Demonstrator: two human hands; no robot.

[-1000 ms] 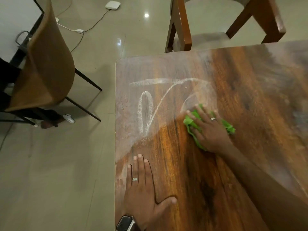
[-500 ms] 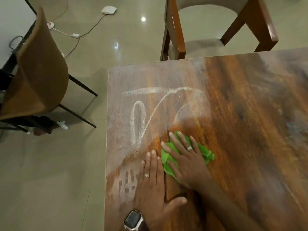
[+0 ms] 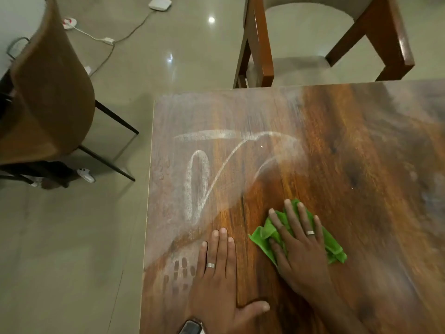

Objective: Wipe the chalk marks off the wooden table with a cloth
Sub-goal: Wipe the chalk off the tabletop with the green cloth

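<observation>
Because your right hand presses the green cloth flat-fingered onto the bench, your left hand lies released, bracing nearby; chalk marks remain beyond the cloth.

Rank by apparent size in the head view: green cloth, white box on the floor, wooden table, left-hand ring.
1. wooden table
2. green cloth, partly hidden under the right hand
3. white box, though farther away, so truly unsure
4. ring on the left hand
</observation>
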